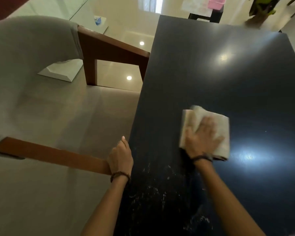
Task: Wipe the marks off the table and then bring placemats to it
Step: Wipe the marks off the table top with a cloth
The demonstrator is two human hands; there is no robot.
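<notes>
A dark, glossy table (228, 79) fills the right half of the view. White smeared marks (160, 189) streak its near left part. A folded beige cloth (220, 123) lies flat on the tabletop. My right hand (203, 138) presses down on the cloth with fingers spread and straight. My left hand (120, 156) sits at the table's left edge, fingers loosely curled against it, beside a wooden chair arm. No placemats show in view.
A grey upholstered armchair (41, 103) with wooden arms (54, 155) stands tight against the table's left side. Shiny tiled floor (126, 17) lies beyond. A person in patterned clothing (260, 7) stands at the far right, near a dark stand with pink items (216, 2).
</notes>
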